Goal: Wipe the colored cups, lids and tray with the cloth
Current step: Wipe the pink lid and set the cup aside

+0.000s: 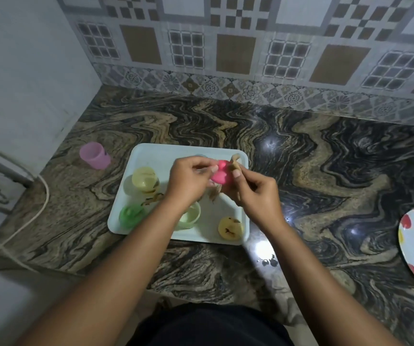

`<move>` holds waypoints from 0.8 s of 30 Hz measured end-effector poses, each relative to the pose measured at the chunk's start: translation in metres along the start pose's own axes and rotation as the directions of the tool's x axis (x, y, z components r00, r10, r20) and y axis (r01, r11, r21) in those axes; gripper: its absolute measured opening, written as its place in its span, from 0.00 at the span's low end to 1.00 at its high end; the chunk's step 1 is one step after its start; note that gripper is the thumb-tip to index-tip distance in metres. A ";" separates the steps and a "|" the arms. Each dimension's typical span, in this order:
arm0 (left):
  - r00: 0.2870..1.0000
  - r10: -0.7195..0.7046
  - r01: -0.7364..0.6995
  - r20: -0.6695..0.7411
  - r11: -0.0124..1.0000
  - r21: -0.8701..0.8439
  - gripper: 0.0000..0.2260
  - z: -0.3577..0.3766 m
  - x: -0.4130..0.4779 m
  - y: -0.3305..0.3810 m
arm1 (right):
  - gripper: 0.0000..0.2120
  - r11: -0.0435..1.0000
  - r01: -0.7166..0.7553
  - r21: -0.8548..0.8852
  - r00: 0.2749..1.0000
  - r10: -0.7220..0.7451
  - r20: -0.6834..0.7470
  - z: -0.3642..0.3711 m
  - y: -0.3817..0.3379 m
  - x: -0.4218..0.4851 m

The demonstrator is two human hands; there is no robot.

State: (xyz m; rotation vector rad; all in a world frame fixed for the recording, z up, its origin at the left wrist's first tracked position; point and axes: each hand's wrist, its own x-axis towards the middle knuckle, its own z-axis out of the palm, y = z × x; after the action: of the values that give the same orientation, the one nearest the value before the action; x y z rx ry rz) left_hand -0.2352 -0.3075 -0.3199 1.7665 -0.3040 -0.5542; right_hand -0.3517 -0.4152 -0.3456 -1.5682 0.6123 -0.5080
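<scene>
Above the pale rounded-corner tray (136, 158), my left hand (188, 182) grips the smooth pink plastic cup (220, 175) while my right hand (256, 193) pinches the crumpled beige cloth (234, 164) against it.

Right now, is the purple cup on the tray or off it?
Off it. The purple cup stands on the counter, apart from the tray's left far corner.
</scene>
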 end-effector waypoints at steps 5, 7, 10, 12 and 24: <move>0.984 -0.177 0.157 0.015 0.827 -0.539 0.17 -0.041 -0.017 0.022 | 0.12 0.989 0.037 0.146 0.997 -0.048 0.068 0.032 -0.038 0.004; 0.971 -0.219 0.231 0.098 0.751 -0.618 0.15 -0.055 -0.021 0.025 | 0.12 0.982 0.064 0.175 0.991 -0.083 0.105 0.045 -0.047 0.005; 0.964 -0.204 0.263 0.169 0.672 -0.692 0.08 -0.073 -0.027 0.028 | 0.13 0.978 0.113 0.174 0.981 -0.137 0.135 0.061 -0.058 0.006; 0.971 -0.185 0.235 0.151 0.636 -0.735 0.03 -0.081 -0.030 0.031 | 0.15 0.971 0.188 0.148 0.969 -0.208 0.132 0.071 -0.061 0.004; 0.996 -0.084 0.075 0.011 0.804 -0.590 0.08 -0.122 -0.043 0.035 | 0.11 0.943 0.328 0.063 0.924 -0.334 0.185 0.096 -0.079 0.010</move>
State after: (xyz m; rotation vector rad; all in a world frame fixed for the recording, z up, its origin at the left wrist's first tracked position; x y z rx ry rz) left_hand -0.2054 -0.1940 -0.2550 1.1744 -0.0297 -0.6154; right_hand -0.2758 -0.3457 -0.2761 -1.6770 0.1878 -0.6044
